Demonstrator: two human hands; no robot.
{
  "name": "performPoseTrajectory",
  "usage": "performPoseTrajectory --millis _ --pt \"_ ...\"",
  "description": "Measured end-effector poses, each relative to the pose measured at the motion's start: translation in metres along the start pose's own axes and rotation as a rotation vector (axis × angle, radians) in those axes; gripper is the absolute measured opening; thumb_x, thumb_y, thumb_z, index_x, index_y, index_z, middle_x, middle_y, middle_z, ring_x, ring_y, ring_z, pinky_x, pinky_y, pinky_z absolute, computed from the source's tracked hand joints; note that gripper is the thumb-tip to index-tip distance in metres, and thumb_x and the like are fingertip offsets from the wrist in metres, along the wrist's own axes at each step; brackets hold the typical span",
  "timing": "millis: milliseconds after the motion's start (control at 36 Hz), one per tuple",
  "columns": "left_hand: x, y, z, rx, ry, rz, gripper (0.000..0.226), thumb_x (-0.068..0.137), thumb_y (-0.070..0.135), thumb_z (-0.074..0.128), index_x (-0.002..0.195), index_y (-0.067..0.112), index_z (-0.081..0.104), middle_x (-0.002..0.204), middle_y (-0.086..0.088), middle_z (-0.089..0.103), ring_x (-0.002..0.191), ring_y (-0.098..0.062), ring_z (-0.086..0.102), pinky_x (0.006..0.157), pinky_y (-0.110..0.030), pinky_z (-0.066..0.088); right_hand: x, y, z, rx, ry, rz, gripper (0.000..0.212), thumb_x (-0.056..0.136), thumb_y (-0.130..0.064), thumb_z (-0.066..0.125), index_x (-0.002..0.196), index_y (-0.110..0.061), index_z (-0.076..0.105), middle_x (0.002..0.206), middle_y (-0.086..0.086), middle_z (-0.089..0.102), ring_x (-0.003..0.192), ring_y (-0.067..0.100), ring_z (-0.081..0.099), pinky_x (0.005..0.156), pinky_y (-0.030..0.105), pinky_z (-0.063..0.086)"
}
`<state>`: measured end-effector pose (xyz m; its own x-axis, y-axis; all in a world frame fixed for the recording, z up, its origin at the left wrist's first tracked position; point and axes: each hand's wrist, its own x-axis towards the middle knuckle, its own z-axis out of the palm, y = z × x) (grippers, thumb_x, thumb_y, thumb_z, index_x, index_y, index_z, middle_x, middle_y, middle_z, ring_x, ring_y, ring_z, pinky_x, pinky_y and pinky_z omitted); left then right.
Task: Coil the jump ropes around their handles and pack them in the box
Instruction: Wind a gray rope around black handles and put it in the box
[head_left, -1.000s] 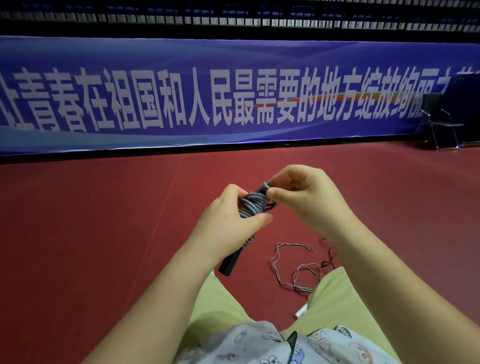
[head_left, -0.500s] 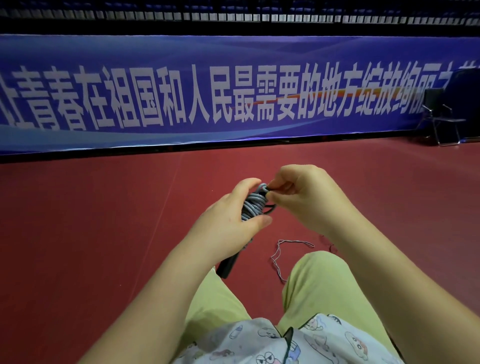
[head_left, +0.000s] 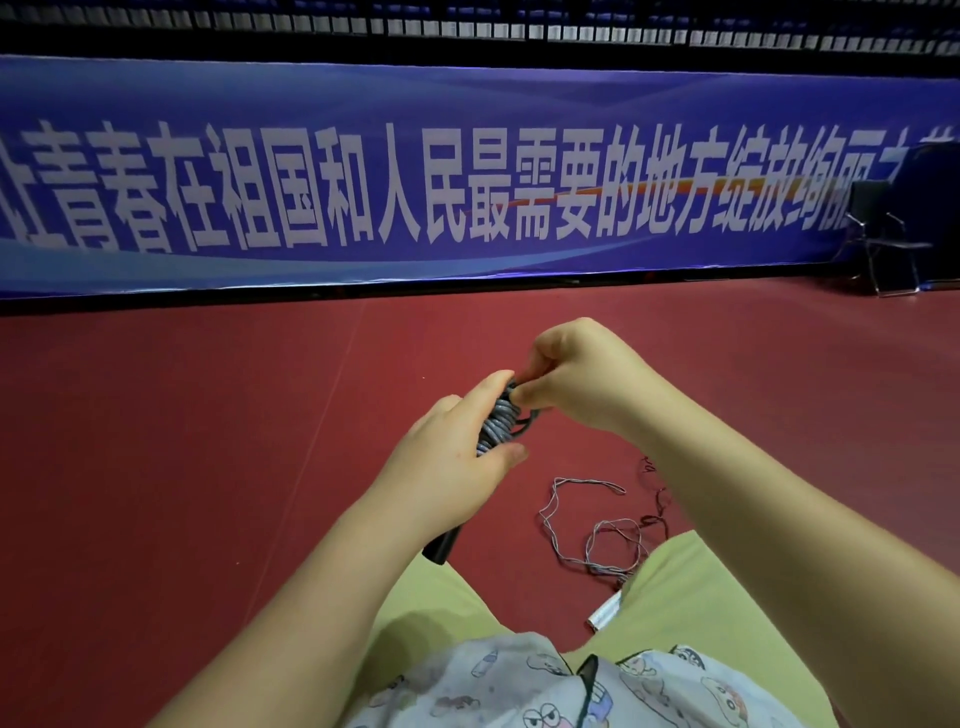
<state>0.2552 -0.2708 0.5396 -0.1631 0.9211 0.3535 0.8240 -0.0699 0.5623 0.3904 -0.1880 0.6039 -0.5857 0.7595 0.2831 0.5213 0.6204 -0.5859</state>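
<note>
My left hand (head_left: 457, 467) grips a jump rope bundle (head_left: 500, 421): grey cord wound in tight coils around dark handles, whose black end (head_left: 441, 548) sticks out below my palm. At the top of the coils, my right hand (head_left: 576, 379) pinches the cord end with thumb and fingers. A second jump rope (head_left: 592, 525) lies loose on the red floor beside my right knee, its thin grey cord in open loops and a silver handle (head_left: 605, 613) partly under my leg. No box is in view.
I sit on a red sports floor (head_left: 208, 441) with my legs in yellow-green trousers (head_left: 691, 613) stretched forward. A long blue banner (head_left: 467, 176) walls off the far side. A black folding chair (head_left: 883, 239) stands at the far right.
My right hand has kept working the cord end at the top of the coils, shifting slightly. My right knee rose half a second ago, hiding much of the loose rope, then dropped again.
</note>
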Motion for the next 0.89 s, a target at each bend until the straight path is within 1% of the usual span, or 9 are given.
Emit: performPoseTrajectory --millis 167,278,361,417,500,611,750,806,889 --pt "0.005 -0.005 -0.004 0.028 -0.009 -0.026 0.066 0.089 0.040 0.059 0.146 0.047 0.025 0.121 0.005 0.048 0.115 -0.015 0.048 0.097 -0.035 0.041 0.004 0.012 0.020 0.258 0.084 0.058 0.014 0.078 -0.014 0.075 0.069 -0.015 0.064 0.062 -0.001 0.064 0.056 0.012 0.054 0.054 0.025 0.042" --pt "0.006 -0.004 -0.006 0.025 -0.032 -0.026 0.065 0.090 0.038 0.057 0.145 0.049 0.025 0.113 0.005 0.047 0.110 -0.014 0.050 0.094 -0.032 0.041 0.004 0.023 0.030 0.390 0.130 0.065 0.011 0.078 -0.012 0.075 0.073 -0.013 0.064 0.067 0.004 0.067 0.061 0.015 0.058 0.064 0.037 0.051" --pt "0.007 -0.005 -0.008 0.050 -0.048 -0.017 0.064 0.091 0.039 0.057 0.145 0.050 0.024 0.113 0.005 0.047 0.108 -0.014 0.049 0.091 -0.030 0.040 0.004 0.030 0.033 0.510 0.123 0.075 0.015 0.078 -0.011 0.077 0.084 -0.015 0.065 0.074 0.007 0.067 0.066 0.016 0.063 0.076 0.042 0.056" --pt "0.008 -0.006 -0.008 0.050 -0.057 -0.013 0.064 0.091 0.039 0.056 0.145 0.051 0.024 0.113 0.005 0.047 0.107 -0.013 0.050 0.090 -0.031 0.041 0.004 0.032 0.034 0.540 0.100 0.058 0.017 0.080 -0.010 0.076 0.091 -0.018 0.067 0.077 0.004 0.067 0.069 0.015 0.064 0.076 0.041 0.056" --pt "0.006 -0.007 -0.010 0.035 -0.074 0.006 0.064 0.091 0.039 0.056 0.144 0.053 0.023 0.113 0.006 0.047 0.106 -0.011 0.050 0.089 -0.030 0.042 0.002 0.032 0.033 0.476 0.085 0.003 0.010 0.081 -0.014 0.075 0.087 -0.022 0.071 0.079 0.002 0.072 0.072 0.012 0.066 0.074 0.037 0.056" --pt "0.001 -0.005 -0.014 -0.013 -0.084 0.039 0.065 0.091 0.036 0.057 0.144 0.053 0.023 0.120 0.007 0.048 0.110 -0.009 0.048 0.090 -0.027 0.038 -0.001 0.029 0.025 0.305 0.078 -0.094 0.007 0.084 -0.021 0.073 0.081 -0.024 0.069 0.072 -0.002 0.069 0.058 0.003 0.057 0.058 0.026 0.045" --pt "-0.004 0.003 -0.014 -0.062 -0.070 0.064 0.066 0.091 0.035 0.058 0.144 0.053 0.024 0.127 0.010 0.048 0.114 -0.004 0.046 0.091 -0.021 0.037 -0.004 0.025 0.012 0.183 0.068 -0.163 0.006 0.085 -0.022 0.072 0.084 -0.017 0.069 0.077 0.005 0.070 0.068 0.024 0.064 0.067 0.041 0.052" --pt "-0.007 0.006 -0.011 -0.146 -0.023 0.055 0.063 0.089 0.034 0.061 0.141 0.051 0.029 0.130 0.013 0.049 0.116 -0.004 0.048 0.097 -0.027 0.040 -0.004 0.022 0.008 0.177 0.084 -0.191 0.010 0.086 -0.024 0.070 0.081 -0.015 0.068 0.073 0.004 0.068 0.062 0.016 0.057 0.062 0.037 0.050" --pt "-0.012 0.013 -0.008 -0.239 0.046 0.009 0.051 0.085 0.038 0.064 0.127 0.044 0.035 0.108 0.016 0.058 0.096 -0.011 0.061 0.090 -0.040 0.049 -0.004 0.016 0.001 0.133 0.073 -0.199 0.017 0.088 -0.029 0.068 0.075 -0.019 0.064 0.064 -0.004 0.060 0.054 0.005 0.047 0.054 0.026 0.040"
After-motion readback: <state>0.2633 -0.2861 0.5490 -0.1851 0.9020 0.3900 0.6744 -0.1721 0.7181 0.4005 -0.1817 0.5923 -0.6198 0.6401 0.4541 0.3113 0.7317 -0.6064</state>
